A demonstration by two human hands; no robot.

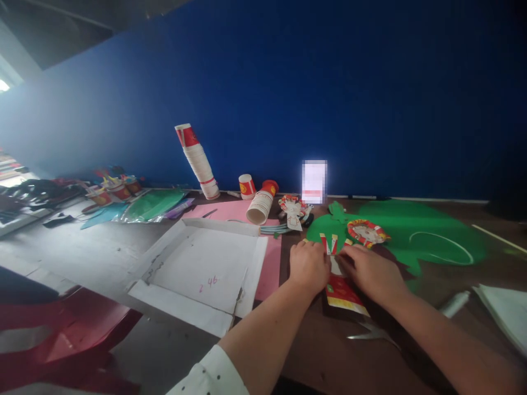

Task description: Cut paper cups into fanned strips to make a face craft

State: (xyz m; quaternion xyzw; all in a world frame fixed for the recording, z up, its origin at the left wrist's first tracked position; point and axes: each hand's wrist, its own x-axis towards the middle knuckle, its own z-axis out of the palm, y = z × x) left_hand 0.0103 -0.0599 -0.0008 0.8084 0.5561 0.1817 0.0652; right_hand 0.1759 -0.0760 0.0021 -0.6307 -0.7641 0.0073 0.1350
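A red, white and yellow paper cup (343,291), its side cut into strips that fan out at the far end, lies on the brown table in front of me. My left hand (308,266) is closed on its left side, the fingers curled at the base of the strips. From the right, my right hand (373,271) pinches another part of the cup near a strip. The fingertips partly cover it. Just nearer to me lie scissors (370,332), partly in shadow. Beyond my hands are a round decorated cup piece with a drawing (366,233) and a similar one with a paper figure (293,211).
A shallow white box lid (197,274) lies to the left, over pink paper (272,263). Behind it a tall stack of paper cups (200,167) leans against the blue partition; another stack (259,207) lies tipped. Green paper (444,230) spreads at the right, near a white marker (455,304).
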